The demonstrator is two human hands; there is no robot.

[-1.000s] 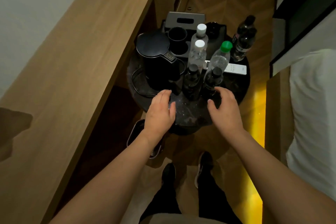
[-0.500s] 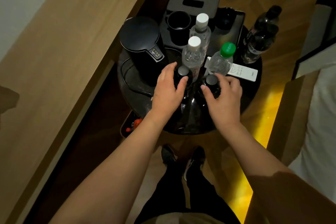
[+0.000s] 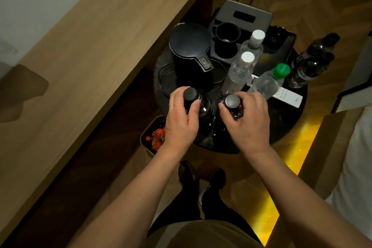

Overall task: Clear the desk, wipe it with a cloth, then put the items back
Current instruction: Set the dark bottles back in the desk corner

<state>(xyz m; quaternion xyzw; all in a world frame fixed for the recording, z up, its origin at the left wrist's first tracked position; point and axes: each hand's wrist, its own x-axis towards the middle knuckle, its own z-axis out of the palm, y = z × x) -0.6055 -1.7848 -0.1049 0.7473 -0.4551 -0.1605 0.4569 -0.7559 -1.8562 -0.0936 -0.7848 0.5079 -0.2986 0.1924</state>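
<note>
A long wooden desk (image 3: 84, 78) runs along the left, bare on top. Beside it a round dark side table (image 3: 289, 125) carries the items. My left hand (image 3: 181, 119) is closed around the neck of a dark bottle (image 3: 190, 94) with a black cap. My right hand (image 3: 247, 121) grips a second dark bottle (image 3: 231, 101) just to the right of the first. Behind them stand a black kettle (image 3: 189, 56), two clear bottles with white caps (image 3: 240, 72), a green-capped bottle (image 3: 267, 82) and another dark bottle (image 3: 310, 64) at the far right.
A dark tray (image 3: 281, 54) holds a black cup (image 3: 227, 36) and a grey tissue box (image 3: 245, 16) at the back. A white card (image 3: 287, 95) lies on the side table. A small bin (image 3: 155, 137) sits under the desk edge. A bed (image 3: 354, 167) is on the right.
Both hands moved forward from the side table's front edge onto the two dark bottles and closed around their necks. The camera moved closer over the side table.
</note>
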